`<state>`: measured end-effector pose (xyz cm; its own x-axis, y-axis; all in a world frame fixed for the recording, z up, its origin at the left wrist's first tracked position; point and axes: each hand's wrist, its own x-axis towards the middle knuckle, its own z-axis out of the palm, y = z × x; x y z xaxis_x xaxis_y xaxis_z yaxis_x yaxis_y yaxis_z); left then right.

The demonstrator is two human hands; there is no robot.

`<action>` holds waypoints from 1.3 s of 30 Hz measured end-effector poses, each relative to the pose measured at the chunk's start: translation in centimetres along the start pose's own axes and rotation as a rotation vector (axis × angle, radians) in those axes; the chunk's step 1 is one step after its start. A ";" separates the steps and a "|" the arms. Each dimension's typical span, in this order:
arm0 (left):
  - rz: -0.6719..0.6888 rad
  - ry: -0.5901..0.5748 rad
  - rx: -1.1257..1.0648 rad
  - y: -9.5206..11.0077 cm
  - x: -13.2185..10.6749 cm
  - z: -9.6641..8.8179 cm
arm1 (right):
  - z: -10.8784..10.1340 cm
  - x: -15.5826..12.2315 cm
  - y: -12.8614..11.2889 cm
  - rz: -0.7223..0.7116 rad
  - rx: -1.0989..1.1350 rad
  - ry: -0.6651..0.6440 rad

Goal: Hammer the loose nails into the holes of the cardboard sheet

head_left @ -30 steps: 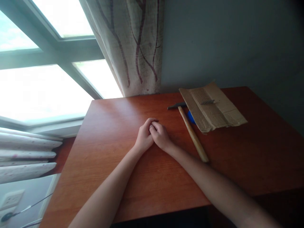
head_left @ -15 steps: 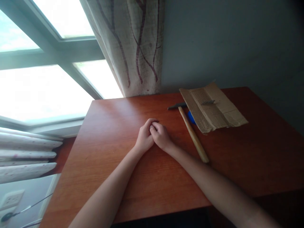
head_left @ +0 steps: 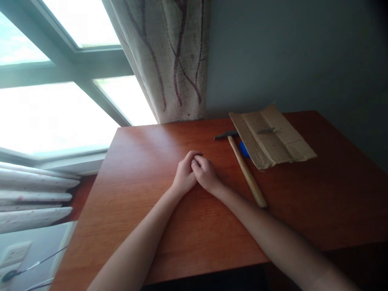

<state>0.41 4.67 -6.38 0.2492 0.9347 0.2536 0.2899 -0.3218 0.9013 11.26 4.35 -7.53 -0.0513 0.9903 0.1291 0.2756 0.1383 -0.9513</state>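
Note:
My left hand [head_left: 184, 173] and my right hand [head_left: 206, 174] are clasped together on the wooden table, fingers closed around each other. No object shows between them; the inside of the clasp is hidden. To the right of my right hand lies a hammer [head_left: 247, 171] with a pale wooden handle, its dark head at the far end partly under a piece of cardboard [head_left: 294, 141]. A small grey ridged piece [head_left: 265, 130], too small to name, rests on the cardboard. Something blue [head_left: 244, 149] peeks out from beneath the cardboard's left edge.
The reddish-brown table [head_left: 136, 178] has its back edge near a patterned curtain [head_left: 188, 60] and a grey wall [head_left: 287, 56]. A bright window [head_left: 45, 117] is on the left. Below it, a wall socket [head_left: 15, 254] has a plugged-in cable.

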 end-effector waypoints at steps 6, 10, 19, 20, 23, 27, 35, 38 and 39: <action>-0.007 -0.010 -0.027 -0.1 0.0 0.0 | 0.0 -0.1 0.0 -0.003 -0.007 0.001; -0.009 -0.015 -0.038 -0.1 0.0 0.0 | -0.1 -0.1 -0.2 0.005 -0.015 -0.001; -0.009 -0.007 -0.022 0.1 -0.1 0.1 | -0.1 -0.1 -0.3 0.000 -0.030 0.006; -0.006 -0.004 -0.020 0.1 -0.1 0.1 | -0.1 -0.1 -0.3 0.002 -0.028 0.003; 0.000 -0.001 -0.018 0.1 -0.2 0.2 | -0.1 0.0 -0.2 -0.005 -0.026 0.001; -0.002 -0.004 -0.019 -0.1 -0.2 0.3 | -0.1 -0.1 -0.2 -0.009 -0.025 0.004; 0.013 -0.003 -0.021 -0.2 -0.1 0.3 | 0.0 -0.1 -0.1 -0.027 -0.024 0.015; 0.005 -0.003 -0.017 -0.3 -0.1 0.3 | 0.0 -0.1 -0.1 -0.022 -0.025 0.010; 0.002 -0.003 -0.015 -0.4 -0.1 0.2 | 0.0 -0.1 -0.1 -0.018 -0.026 0.006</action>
<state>0.50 4.67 -6.84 0.2524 0.9337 0.2539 0.2759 -0.3210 0.9060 11.28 4.26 -7.45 -0.0506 0.9877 0.1480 0.2997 0.1564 -0.9411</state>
